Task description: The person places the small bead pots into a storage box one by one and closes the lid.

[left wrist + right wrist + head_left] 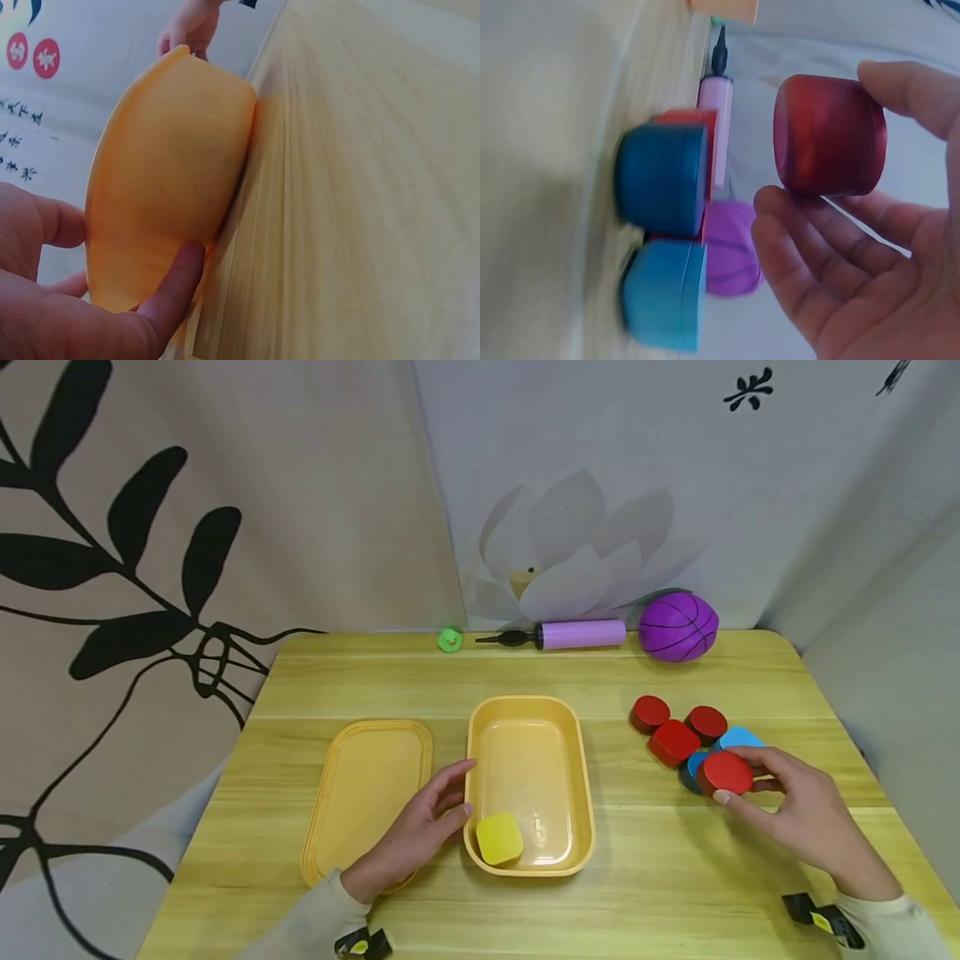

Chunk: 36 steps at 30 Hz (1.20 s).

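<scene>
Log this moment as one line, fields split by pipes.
left hand: touches tray | right hand: holds red round piece, raised | tray: yellow piece in near-left corner | other red and blue pieces: grouped on table

Backdrop (75,112): Chinese-looking characters (46,58), too blurred to read.

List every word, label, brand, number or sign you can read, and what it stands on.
Two red circles on the backdrop: white characters, too blurred to read.
Black characters, same backdrop: too small and blurred.
Yellow tub, red tin: none visible.
</scene>
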Tool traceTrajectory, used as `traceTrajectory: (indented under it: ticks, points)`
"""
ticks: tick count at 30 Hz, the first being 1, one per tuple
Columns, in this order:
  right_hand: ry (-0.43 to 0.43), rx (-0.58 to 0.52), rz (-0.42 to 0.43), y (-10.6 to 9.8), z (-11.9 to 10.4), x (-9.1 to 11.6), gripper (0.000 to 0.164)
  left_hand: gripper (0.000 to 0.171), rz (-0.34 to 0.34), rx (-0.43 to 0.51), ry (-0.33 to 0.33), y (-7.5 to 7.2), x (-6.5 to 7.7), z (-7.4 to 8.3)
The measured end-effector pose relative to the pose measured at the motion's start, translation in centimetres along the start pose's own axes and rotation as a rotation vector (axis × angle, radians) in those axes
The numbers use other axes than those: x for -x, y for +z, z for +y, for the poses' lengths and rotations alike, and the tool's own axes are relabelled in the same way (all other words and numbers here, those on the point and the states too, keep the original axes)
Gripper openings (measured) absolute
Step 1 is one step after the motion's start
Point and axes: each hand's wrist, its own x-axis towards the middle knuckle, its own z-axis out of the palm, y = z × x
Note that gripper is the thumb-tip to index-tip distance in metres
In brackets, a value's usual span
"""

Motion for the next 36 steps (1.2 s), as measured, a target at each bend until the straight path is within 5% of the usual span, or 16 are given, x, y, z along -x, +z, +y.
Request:
traceTrajectory:
  ticks: [9, 20, 25, 36]
  points:
    - [-0.210, -0.052, -0.019, 2.4, -3.1, -2.1, 0.064, 0.063, 0.003, -0.022, 0.027, 0.1, 0.2, 0.1]
    - [-0.283, -0.071, -0.138, 4.7, -7.2, -4.8, 0.057, 0.065, 0.004, -0.014, 0.017, 0.1, 0.2, 0.1]
    - [-0.385, -0.125, -0.188, 6.1, -8.7, -5.9, 0.059, 0.069, -0.001, -0.019, 0.017, 0.1, 0.2, 0.1]
    - [-0.489, -0.149, -0.277, 8.7, -11.3, -6.7, 0.056, 0.070, -0.007, -0.039, 0.019, 0.1, 0.2, 0.4]
